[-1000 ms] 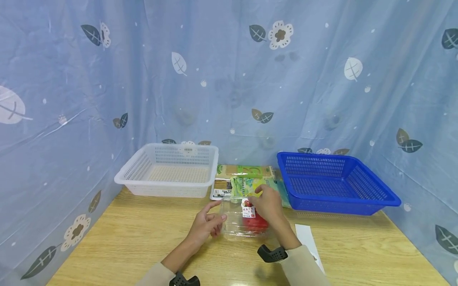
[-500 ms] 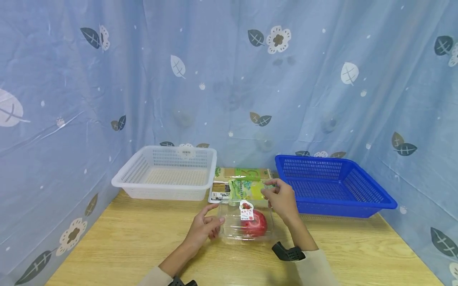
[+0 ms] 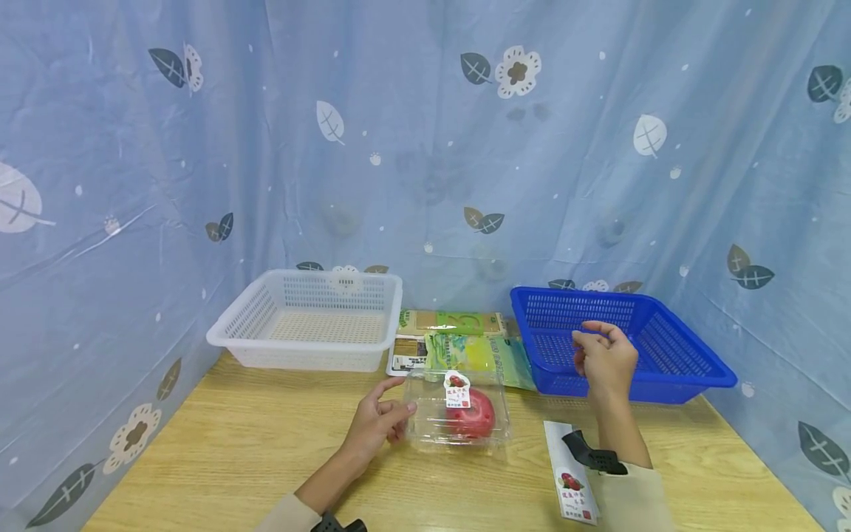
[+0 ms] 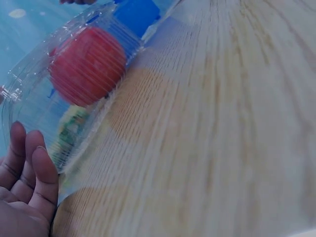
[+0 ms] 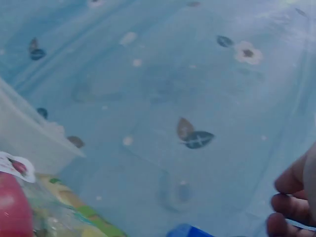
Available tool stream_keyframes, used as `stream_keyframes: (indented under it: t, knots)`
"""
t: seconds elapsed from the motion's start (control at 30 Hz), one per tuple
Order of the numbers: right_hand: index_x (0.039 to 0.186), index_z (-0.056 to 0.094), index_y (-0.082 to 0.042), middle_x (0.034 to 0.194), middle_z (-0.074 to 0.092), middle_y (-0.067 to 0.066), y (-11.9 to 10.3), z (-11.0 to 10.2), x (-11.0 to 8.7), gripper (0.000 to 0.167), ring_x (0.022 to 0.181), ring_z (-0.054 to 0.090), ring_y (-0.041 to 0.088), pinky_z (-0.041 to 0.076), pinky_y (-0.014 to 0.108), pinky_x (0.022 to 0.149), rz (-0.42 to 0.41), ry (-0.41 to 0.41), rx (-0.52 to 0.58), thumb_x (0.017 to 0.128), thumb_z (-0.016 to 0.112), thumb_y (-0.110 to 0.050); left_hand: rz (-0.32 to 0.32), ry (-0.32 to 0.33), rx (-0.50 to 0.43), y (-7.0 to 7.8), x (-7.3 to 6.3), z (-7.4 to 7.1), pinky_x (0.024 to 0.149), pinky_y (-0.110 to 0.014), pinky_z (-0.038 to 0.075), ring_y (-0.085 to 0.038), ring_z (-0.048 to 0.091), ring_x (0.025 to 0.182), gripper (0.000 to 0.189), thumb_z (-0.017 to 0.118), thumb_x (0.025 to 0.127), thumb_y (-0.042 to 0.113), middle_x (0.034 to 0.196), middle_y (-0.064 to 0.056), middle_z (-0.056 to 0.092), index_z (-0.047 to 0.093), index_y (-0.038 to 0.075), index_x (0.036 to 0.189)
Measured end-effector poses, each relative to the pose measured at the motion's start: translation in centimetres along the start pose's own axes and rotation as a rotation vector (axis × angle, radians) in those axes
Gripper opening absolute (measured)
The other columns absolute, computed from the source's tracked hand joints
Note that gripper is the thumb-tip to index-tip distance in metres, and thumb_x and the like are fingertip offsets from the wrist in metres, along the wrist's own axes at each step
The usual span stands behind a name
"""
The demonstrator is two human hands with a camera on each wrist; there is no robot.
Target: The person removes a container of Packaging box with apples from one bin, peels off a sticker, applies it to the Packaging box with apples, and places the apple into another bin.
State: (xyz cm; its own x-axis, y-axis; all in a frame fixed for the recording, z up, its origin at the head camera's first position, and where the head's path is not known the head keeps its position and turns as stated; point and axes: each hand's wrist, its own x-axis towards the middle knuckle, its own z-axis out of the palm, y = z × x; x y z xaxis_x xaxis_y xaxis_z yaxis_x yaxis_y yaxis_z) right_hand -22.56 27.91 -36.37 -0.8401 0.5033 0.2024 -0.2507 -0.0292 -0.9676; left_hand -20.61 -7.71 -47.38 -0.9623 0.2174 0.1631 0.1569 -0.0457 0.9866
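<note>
A clear plastic clamshell box (image 3: 425,425) lies on the table before me, with a glossy round red item (image 3: 473,415) inside. On the lid is a white sticker (image 3: 457,391) with a red fruit picture and printed characters. My left hand (image 3: 376,423) rests against the box's left side, thumb and fingers loosely extended; the left wrist view shows those fingertips (image 4: 45,170) at the clear wall. My right hand (image 3: 608,362) is off the box, raised in front of the blue basket with loosely bent fingers and nothing in them. Below it lies a white sticker strip (image 3: 573,495).
A white basket (image 3: 306,353) stands at the back left, a blue basket (image 3: 665,384) at the back right. Between them lie flat printed packets, one green and yellow (image 3: 465,353), another brown and green (image 3: 452,322). A patterned blue curtain (image 3: 425,148) hangs behind and at both sides.
My right hand has let go of the sticker on the lid and moved right, away from the box. The printed end of the sticker strip now shows. My left hand has stayed at the box.
</note>
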Motion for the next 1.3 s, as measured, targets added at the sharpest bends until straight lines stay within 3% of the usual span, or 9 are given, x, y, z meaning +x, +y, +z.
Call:
stream_keyframes:
  t: [0.13, 0.23, 0.43, 0.73, 0.9, 1.1, 1.3]
  knots:
    - [0.105, 0.058, -0.004, 0.07, 0.064, 0.0, 0.2, -1.4, 0.9, 0.013, 0.047, 0.052, 0.011, 0.038, 0.02, 0.037, 0.037, 0.138, 0.255, 0.095, 0.064, 0.002, -0.012, -0.005, 0.009, 0.1, 0.0, 0.0, 0.053, -0.023, 0.046, -0.014, 0.054, 0.057, 0.066, 0.072, 0.094, 0.019, 0.066, -0.001, 0.059, 0.04, 0.005, 0.151]
    - [0.103, 0.056, -0.004, 0.074, 0.062, 0.003, 0.7, -2.4, 1.4, 0.01, 0.047, 0.052, 0.012, 0.038, 0.021, 0.036, 0.052, 0.244, 0.401, 0.097, 0.061, 0.002, -0.046, -0.012, -0.034, 0.2, 0.0, -0.1, 0.053, -0.023, 0.047, -0.013, 0.055, 0.057, 0.067, 0.072, 0.094, 0.017, 0.068, 0.0, 0.061, 0.038, 0.005, 0.152]
    - [0.102, 0.051, -0.009, 0.084, 0.055, 0.006, 1.6, -5.0, 2.1, 0.015, 0.054, 0.048, 0.013, 0.038, 0.022, 0.037, 0.088, 0.458, 0.535, 0.096, 0.055, 0.005, -0.113, -0.043, -0.147, 0.3, 0.0, -0.7, 0.052, -0.025, 0.051, -0.013, 0.057, 0.058, 0.071, 0.069, 0.094, 0.009, 0.072, 0.001, 0.06, 0.032, 0.004, 0.153]
    - [0.102, 0.044, -0.015, 0.094, 0.054, 0.003, 1.9, -8.1, 3.0, 0.021, 0.042, 0.034, 0.016, 0.031, 0.026, 0.034, 0.202, 0.649, 0.637, 0.098, 0.048, 0.004, -0.16, -0.122, -0.231, 0.5, 0.0, -0.6, 0.058, -0.03, 0.057, -0.013, 0.058, 0.062, 0.081, 0.072, 0.092, 0.013, 0.077, 0.001, 0.06, 0.023, 0.005, 0.157]
    - [0.103, 0.036, -0.021, 0.107, 0.044, -0.003, 2.7, -8.6, 3.4, 0.025, 0.044, 0.032, 0.015, 0.03, 0.027, 0.034, 0.297, 0.703, 0.681, 0.099, 0.046, 0.002, -0.179, -0.145, -0.261, 0.6, -0.1, -0.6, 0.059, -0.028, 0.058, -0.012, 0.061, 0.062, 0.084, 0.071, 0.092, 0.012, 0.08, 0.001, 0.061, 0.02, 0.004, 0.158]
    - [0.102, 0.036, -0.019, 0.103, 0.044, -0.002, 3.3, -8.5, 3.5, 0.026, 0.047, 0.041, 0.017, 0.039, 0.029, 0.035, 0.367, 0.71, 0.721, 0.098, 0.056, -0.004, -0.19, -0.145, -0.271, 0.6, 0.0, -0.5, 0.06, -0.028, 0.059, -0.012, 0.061, 0.063, 0.083, 0.072, 0.09, 0.01, 0.081, 0.001, 0.061, 0.023, 0.004, 0.157]
    - [0.103, 0.037, -0.019, 0.096, 0.046, 0.0, 3.3, -8.5, 3.7, 0.025, 0.051, 0.044, 0.021, 0.048, 0.034, 0.044, 0.392, 0.703, 0.796, 0.097, 0.05, 0.002, -0.219, -0.15, -0.289, 0.6, 0.0, -0.5, 0.065, -0.029, 0.061, -0.012, 0.061, 0.066, 0.08, 0.07, 0.092, 0.01, 0.087, -0.001, 0.063, 0.023, 0.003, 0.156]
